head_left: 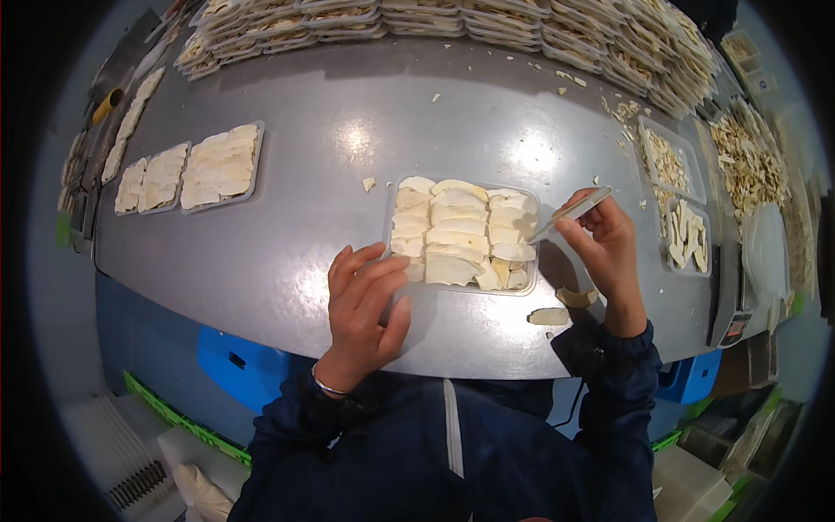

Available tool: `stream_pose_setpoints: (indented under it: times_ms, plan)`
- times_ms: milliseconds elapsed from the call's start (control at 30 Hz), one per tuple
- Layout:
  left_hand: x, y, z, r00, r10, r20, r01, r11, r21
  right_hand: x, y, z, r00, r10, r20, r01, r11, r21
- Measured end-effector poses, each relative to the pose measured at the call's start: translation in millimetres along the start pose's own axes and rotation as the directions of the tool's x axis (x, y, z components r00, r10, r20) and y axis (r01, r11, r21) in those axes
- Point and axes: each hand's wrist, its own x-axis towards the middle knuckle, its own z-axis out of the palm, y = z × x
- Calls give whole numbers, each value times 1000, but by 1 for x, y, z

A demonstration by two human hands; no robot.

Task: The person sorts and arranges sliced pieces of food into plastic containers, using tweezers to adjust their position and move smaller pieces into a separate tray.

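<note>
— At the centre of the frame, our clear tray (391, 204) sits on the grey desk (304, 217), with pale slices (458, 228) laid in three overlapping columns. What are our hands doing?

— Our left hand (361, 300) grips nothing: its fingers are loosely spread at the tray's lower left corner. Our right hand (604, 248) pinches a slim metal tool (583, 207), probably tweezers, its tip just beside the right column; we cannot tell whether it touches a slice.

— How would we do this step well?

— In our judgement, by holding the tool low, nudging one slice at a time, and steadying the near corner lightly, since the slices look thin and likely to crack. The lower right corner, with its smaller, uneven pieces, seems to want most care.

— And our counts?

— One tray before us, two filled trays (261, 143) at upper left, and two larger loose pieces (548, 317) below the right hand, one curved, one flat. At the right of the frame we have two clear containers (693, 170), one with chips (663, 161), one with long strips (687, 237). Stacked trays (417, 17) along the top overlap too much for us to count, as do our slices.
</note>
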Motion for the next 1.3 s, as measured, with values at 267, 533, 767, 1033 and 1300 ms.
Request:
stream_pose_setpoints:
  times_ms: [267, 533, 767, 1033, 1300]
  plan:
    - [2, 5, 0, 1000, 4, 2, -4, 999, -32, -24, -23, -54, 984, 135, -118, -154, 974, -166]
    - [-1, 2, 6, 999, 49, -6, -49, 997, -57, -77, -8, -104, 927, 371, -63, -284, 581, -762]
    - [-39, 4, -19, 986, 168, 2, -167, 982, 90, -87, -26, -61, 976, 67, 207, 109, 674, -731]
    - [-59, -16, -30, 997, 62, -35, -52, 968, 247, -78, -17, -60, 948, -46, 314, 267, 648, -713]
    - [-56, -16, -24, 995, 79, -67, -58, 961, 271, -63, -23, -59, 941, -73, 331, 296, 650, -700]
